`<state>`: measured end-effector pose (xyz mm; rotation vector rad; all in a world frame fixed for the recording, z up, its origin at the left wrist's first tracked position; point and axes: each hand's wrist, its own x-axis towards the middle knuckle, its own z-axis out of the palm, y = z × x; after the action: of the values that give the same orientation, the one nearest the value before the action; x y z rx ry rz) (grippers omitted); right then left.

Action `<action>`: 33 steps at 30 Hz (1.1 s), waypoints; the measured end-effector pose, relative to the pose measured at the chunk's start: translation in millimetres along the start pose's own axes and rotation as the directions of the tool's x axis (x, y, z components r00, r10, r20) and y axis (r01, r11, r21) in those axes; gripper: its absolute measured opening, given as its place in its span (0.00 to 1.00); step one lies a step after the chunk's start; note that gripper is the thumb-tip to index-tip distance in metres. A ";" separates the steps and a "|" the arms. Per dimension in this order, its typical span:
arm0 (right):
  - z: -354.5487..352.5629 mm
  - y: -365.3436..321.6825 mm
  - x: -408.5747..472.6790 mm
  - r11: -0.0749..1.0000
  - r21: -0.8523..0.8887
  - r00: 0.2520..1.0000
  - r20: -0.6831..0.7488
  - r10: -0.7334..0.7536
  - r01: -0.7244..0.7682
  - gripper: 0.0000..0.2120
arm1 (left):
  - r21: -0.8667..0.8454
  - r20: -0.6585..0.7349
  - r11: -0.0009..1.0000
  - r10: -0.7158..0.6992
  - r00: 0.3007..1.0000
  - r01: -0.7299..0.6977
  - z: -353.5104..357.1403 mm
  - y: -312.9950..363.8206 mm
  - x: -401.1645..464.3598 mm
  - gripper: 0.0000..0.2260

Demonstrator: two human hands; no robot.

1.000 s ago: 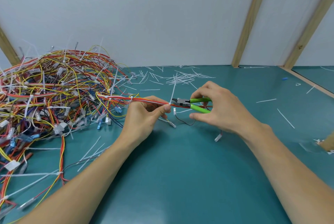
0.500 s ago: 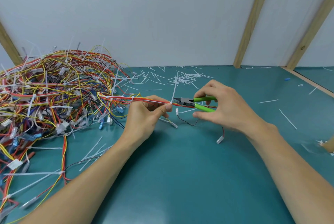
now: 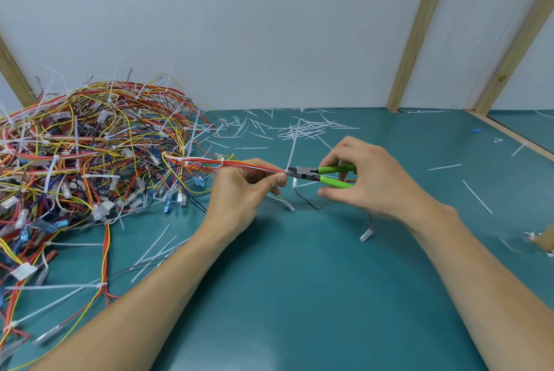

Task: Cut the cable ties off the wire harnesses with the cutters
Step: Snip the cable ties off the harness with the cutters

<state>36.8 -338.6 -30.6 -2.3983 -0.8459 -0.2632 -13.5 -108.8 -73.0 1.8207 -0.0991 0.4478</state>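
Note:
My left hand pinches a red, orange and white wire harness between thumb and fingers, held level above the table. A white cable tie stands up from the harness just past my thumb. My right hand grips green-handled cutters, and their metal jaws sit at the base of that tie. A black wire with a white connector hangs from the harness down to the table.
A big tangle of coloured harnesses fills the left of the teal table. Cut white tie pieces lie scattered at the back and by my left forearm. Wooden posts stand against the white wall.
Both hands have risen slightly and drifted right with the harness and cutters. The jaws stay at the tie.

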 end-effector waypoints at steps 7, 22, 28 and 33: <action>0.5 3.2 -0.2 0.998 0.046 0.999 0.022 0.033 -0.034 0.10 | 0.015 0.005 1.000 0.014 1.000 -0.014 1.3 2.0 -1.2 0.05; 0.5 3.0 -1.1 0.991 0.063 0.991 0.071 0.113 -0.118 0.11 | 0.055 0.013 0.998 0.035 0.999 -0.036 -0.3 -1.4 -0.1 0.04; 0.7 3.8 0.3 0.984 0.099 0.985 0.094 0.142 -0.151 0.10 | 0.067 0.012 0.997 0.041 0.999 -0.042 0.7 -2.4 0.0 0.04; 0.4 3.7 0.4 0.977 0.134 0.981 0.125 0.148 -0.165 0.11 | 0.066 0.015 0.997 0.037 0.999 -0.038 1.1 -4.3 0.9 0.05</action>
<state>39.4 -340.5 -32.5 -2.3461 -0.6959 -0.0021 -11.2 -108.4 -76.8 1.8896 -0.1301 0.4699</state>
